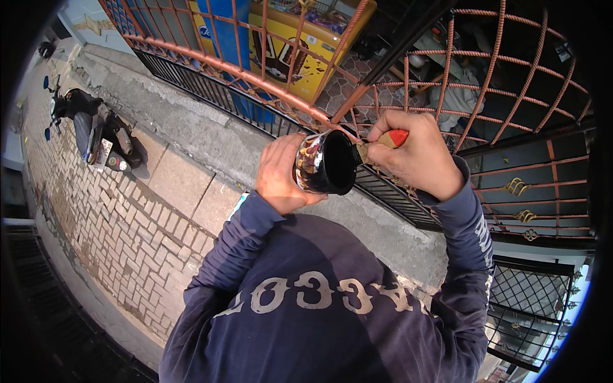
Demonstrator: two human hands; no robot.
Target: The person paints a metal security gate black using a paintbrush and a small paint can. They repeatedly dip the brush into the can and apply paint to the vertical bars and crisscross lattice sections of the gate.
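My left hand (278,174) grips a can (309,165) with a printed outside, tilted so its mouth faces right. The inside of the can is coated in glossy black, apparently paint; how much it holds cannot be told. In my right hand (416,155) is a paintbrush (398,138) with a red-tipped handle. Its dark bristles touch or lie close to the right side of the can's rim. Just beyond both hands runs a metal grille fence (230,72), with copper-coloured bars above and black bars (196,84) below.
Behind the grille stands a yellow chest freezer (306,57) beside a blue panel (225,43). A ribbed-bar grille panel (493,72) rises at right. A concrete ledge (191,110) follows the fence's foot. To the left, a motorcycle (88,119) is parked on the paved street (129,230).
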